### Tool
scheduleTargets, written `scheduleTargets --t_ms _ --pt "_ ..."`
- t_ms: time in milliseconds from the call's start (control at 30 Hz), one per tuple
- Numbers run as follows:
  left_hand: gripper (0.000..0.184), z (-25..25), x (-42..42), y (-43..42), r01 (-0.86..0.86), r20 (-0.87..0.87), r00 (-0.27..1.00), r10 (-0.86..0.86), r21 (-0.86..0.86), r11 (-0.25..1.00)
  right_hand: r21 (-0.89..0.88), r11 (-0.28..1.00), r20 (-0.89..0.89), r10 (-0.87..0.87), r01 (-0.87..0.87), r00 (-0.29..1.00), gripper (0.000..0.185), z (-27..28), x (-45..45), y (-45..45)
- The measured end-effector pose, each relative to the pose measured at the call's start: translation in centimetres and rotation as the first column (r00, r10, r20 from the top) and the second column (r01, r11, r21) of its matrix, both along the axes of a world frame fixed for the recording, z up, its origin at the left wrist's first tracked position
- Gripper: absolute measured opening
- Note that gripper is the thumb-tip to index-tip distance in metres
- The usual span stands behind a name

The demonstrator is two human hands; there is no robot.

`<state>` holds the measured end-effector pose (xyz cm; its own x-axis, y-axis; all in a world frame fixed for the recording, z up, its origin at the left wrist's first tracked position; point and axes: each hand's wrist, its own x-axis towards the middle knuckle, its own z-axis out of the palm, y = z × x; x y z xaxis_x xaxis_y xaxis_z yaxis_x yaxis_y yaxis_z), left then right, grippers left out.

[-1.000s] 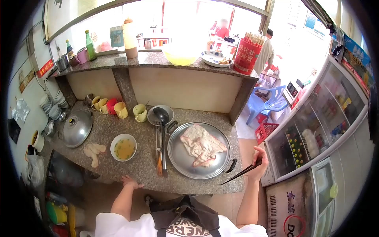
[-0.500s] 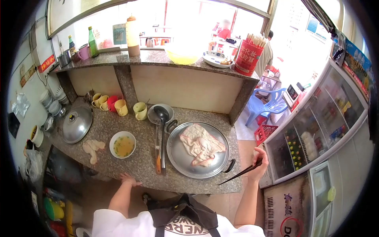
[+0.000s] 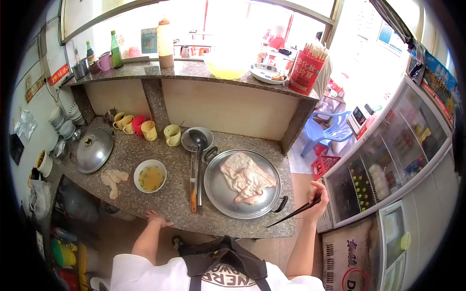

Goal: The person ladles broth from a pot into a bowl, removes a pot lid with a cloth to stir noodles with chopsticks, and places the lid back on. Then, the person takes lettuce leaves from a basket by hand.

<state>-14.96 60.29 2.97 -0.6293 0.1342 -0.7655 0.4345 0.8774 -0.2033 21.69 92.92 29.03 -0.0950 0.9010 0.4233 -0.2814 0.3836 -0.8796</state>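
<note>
My left hand (image 3: 158, 219) rests with spread fingers on the front edge of the stone counter (image 3: 170, 203), holding nothing. My right hand (image 3: 318, 201) is closed around dark chopsticks (image 3: 294, 212), whose tips point left past the counter's right front edge. Between my hands, a pale crumpled cloth (image 3: 246, 177) lies on a round metal lid or pan (image 3: 221, 196) with black side handles. Left of it are a black ladle (image 3: 198, 140) and tongs (image 3: 193, 194). A white bowl of yellowish soup (image 3: 150, 176) and a second cloth (image 3: 114, 182) are farther left.
A domed metal lid (image 3: 94, 151) and several cups (image 3: 149, 131) stand at the back left. The raised ledge (image 3: 187, 71) holds bottles, a yellow bowl (image 3: 226, 68) and a red container (image 3: 306, 72) of sticks. At right are a blue chair (image 3: 327, 128) and a glass-door fridge (image 3: 383, 165). People are beyond the ledge.
The view has shifted slightly. The person behind the red container is now more hidden. Both my hands keep nearly the same pose, and the things on the counter stay in place.
</note>
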Motion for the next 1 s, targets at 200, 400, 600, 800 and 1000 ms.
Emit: scheduleTargets --t_ms 200,400,600,800,1000 --pt "0.108 -2.2 -0.6 -0.6 -0.017 -0.058 0.998 0.017 0.008 1.0 -0.011 1.0 -0.002 0.017 -0.017 1.0 0.049 -0.4 0.0 0.3" --pt "0.098 1.4 0.4 0.2 0.097 -0.022 0.995 -0.097 -0.003 0.995 -0.01 1.0 0.008 0.024 -0.024 1.0 0.049 -0.5 -0.1 0.3" --pt "0.118 -3.5 -1.3 -0.9 0.063 -0.015 0.998 -0.064 -0.016 0.998 -0.023 0.999 0.016 0.035 -0.035 0.999 0.048 -0.4 -0.3 -0.2" --pt "0.115 -3.2 -1.3 -0.6 -0.039 -0.049 0.998 0.038 -0.01 0.999 0.011 1.0 0.021 0.024 -0.024 1.0 0.048 -0.4 -0.4 -0.3" --pt "0.105 0.4 -0.2 0.0 0.177 0.057 0.983 -0.175 -0.046 0.983 0.006 0.999 0.011 0.036 -0.036 0.999 0.048 -0.5 -0.1 -0.3"
